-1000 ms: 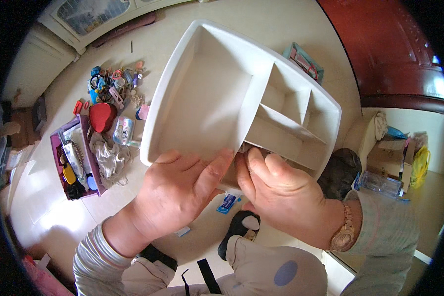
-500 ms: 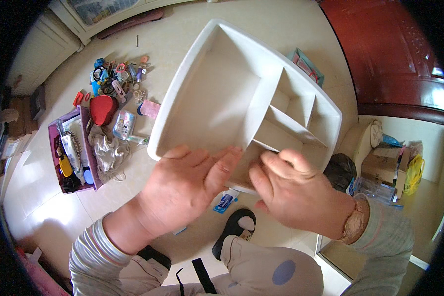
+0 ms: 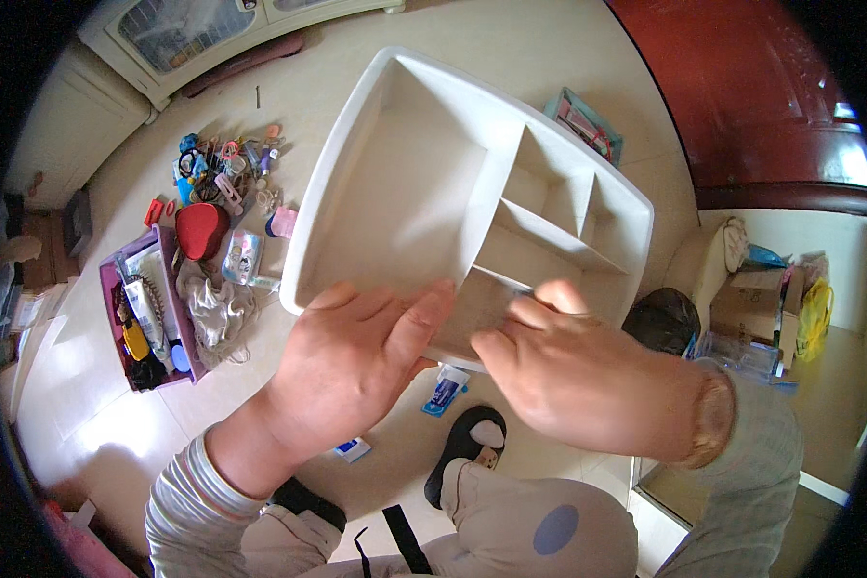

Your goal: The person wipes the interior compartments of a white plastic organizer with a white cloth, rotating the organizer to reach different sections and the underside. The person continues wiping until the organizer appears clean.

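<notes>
A white plastic organizer box (image 3: pixel 405 173) is held tilted above the floor in front of me. It has one large compartment on the left and several smaller ones on the right, and those I can see into look bare. My left hand (image 3: pixel 337 361) grips the near rim, thumb reaching over the inside. Over the nearest small compartment, my right hand (image 3: pixel 583 390) has its fingers curled together and is slightly blurred. Whatever those fingers may hold is hidden from view.
At left stand a purple basket (image 3: pixel 193 337) of toiletries, a red heart-shaped case (image 3: pixel 201 231) and a heap of small accessories (image 3: pixel 226 173). A teal box (image 3: pixel 588 125) lies beyond the organizer. Blue-and-white packets (image 3: pixel 444 389) lie near my feet; a black bag (image 3: pixel 663 323) sits right.
The organizer box has shifted slightly left in the picture, with my left hand still on its rim. My right hand's curled fingers have moved a little left along the near small compartment.
</notes>
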